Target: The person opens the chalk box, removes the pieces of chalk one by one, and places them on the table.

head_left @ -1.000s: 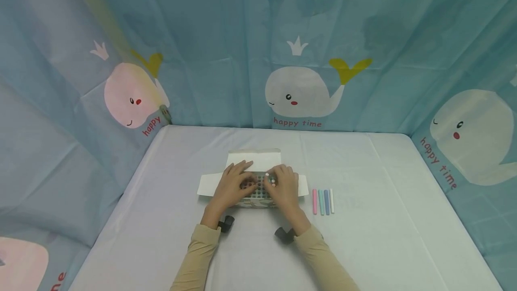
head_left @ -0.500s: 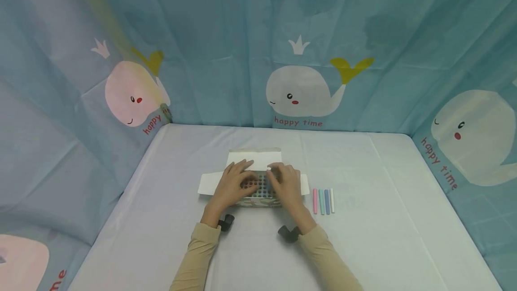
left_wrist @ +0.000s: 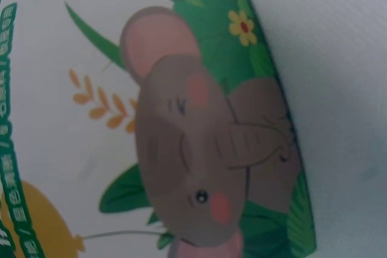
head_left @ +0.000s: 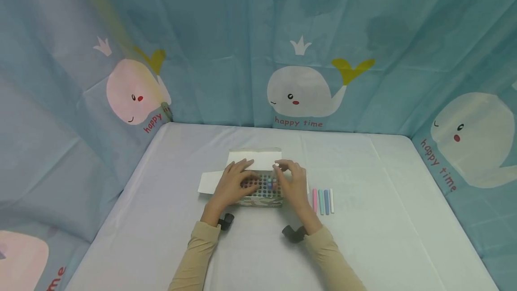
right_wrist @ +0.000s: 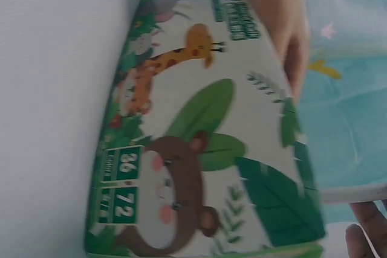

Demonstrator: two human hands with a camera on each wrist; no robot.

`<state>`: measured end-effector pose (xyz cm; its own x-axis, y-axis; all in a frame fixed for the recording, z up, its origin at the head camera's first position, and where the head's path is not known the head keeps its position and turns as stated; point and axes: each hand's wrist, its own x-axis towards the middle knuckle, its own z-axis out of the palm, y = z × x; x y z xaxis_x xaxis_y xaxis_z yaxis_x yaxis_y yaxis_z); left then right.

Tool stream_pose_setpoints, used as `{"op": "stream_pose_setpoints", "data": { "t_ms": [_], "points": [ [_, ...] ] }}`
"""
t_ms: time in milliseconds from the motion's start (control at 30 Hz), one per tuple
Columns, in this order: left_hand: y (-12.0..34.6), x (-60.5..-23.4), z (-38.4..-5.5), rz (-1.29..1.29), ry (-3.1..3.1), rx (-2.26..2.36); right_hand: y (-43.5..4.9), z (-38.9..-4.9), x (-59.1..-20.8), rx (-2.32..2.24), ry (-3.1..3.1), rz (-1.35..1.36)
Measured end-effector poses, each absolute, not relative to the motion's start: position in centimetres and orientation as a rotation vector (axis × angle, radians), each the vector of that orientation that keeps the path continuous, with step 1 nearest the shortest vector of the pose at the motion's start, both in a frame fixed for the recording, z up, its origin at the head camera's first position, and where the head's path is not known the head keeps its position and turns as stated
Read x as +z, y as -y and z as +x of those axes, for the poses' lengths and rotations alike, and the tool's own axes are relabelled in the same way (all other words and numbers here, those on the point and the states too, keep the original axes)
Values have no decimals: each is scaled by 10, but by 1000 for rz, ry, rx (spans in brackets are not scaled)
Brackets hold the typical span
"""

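Note:
An open cardboard chalk box (head_left: 258, 201) with cartoon animals on its side stands on the table, its flaps folded out. Inside is a perforated grid (head_left: 260, 191); a few coloured chalk ends (head_left: 269, 184) stick up at its right part. My left hand (head_left: 233, 186) rests over the box's left part, thumb and index finger apart with nothing between them. Above the right part, my right hand (head_left: 295, 186) pinches a chalk stick (head_left: 276, 165) with a white tip; the fingers cover much of it. The left wrist view holds only the box's printed elephant (left_wrist: 187, 143) side.
To the right of the box lie a pink chalk (head_left: 314, 201), a green chalk (head_left: 321, 202), a blue chalk (head_left: 326, 202) and a white chalk (head_left: 331, 200). A white cloth covers the table (head_left: 375, 219). Whale-printed curtains (head_left: 226, 89) hang behind and at both sides.
My right hand has lifted slightly and shifted right with the chalk, uncovering more of the grid's right part. The left hand has stayed in place on the box.

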<state>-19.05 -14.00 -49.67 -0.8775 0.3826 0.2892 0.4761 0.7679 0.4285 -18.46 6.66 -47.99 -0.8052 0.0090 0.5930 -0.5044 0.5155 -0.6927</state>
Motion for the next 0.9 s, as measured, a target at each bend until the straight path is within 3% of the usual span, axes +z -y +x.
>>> {"op": "stream_pose_setpoints", "data": {
  "t_ms": [900],
  "points": [
    [141, -495, -189, -669, 2801, -775, -124, -186, -464, 1375, 2218, 326]
  ]
}}
